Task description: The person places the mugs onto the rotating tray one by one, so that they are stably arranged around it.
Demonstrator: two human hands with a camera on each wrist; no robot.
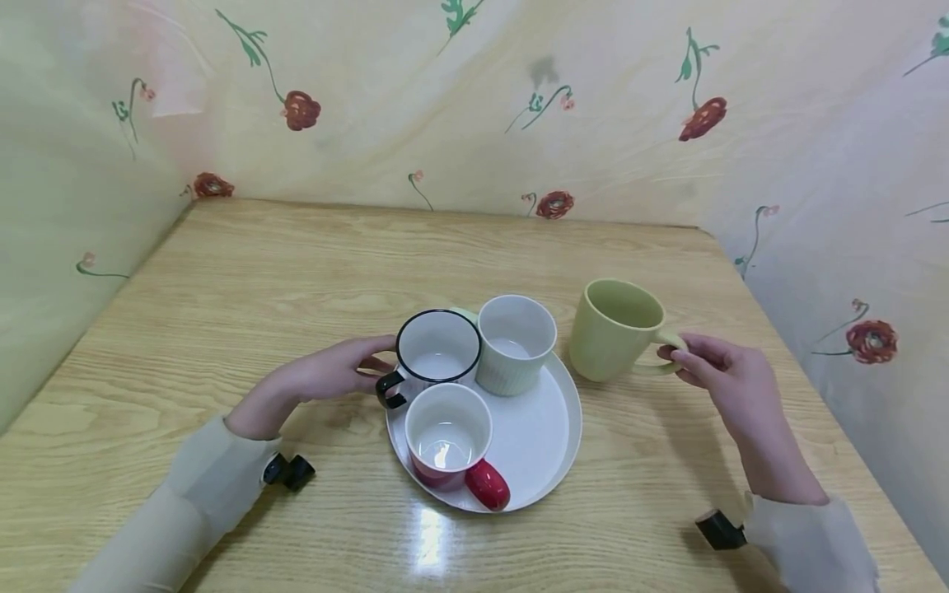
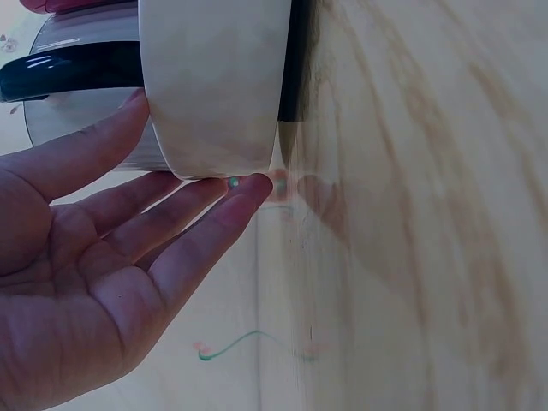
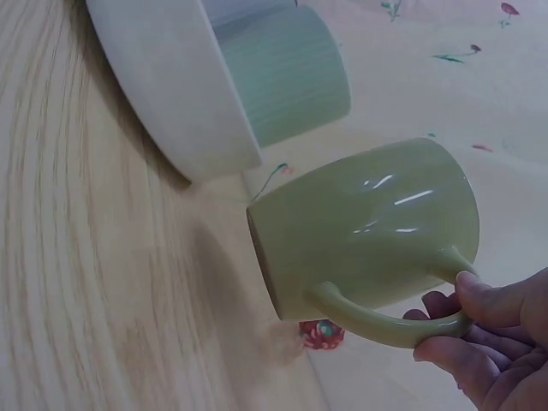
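My right hand (image 1: 730, 371) grips the handle of a yellow-green mug (image 3: 368, 231), which hangs upright above the table, right of a round white tray (image 1: 552, 445). On the tray's left side my left hand (image 2: 103, 257) rests fingertips against the outer wall, thumb at the rim. Three mugs stand on the tray: a white enamel one with black rim and handle (image 1: 437, 350), a ribbed pale-green one (image 1: 511, 371) behind right, and a pink-red one with a white inside and red handle (image 1: 448, 428) in front. The left fingertips are partly hidden in the head view.
The wood-grain table (image 1: 311, 247) carries the tray near its middle. Flower-patterned cloth (image 1: 460, 99) rises behind the table and along both sides. Small black devices stick out at the wrists.
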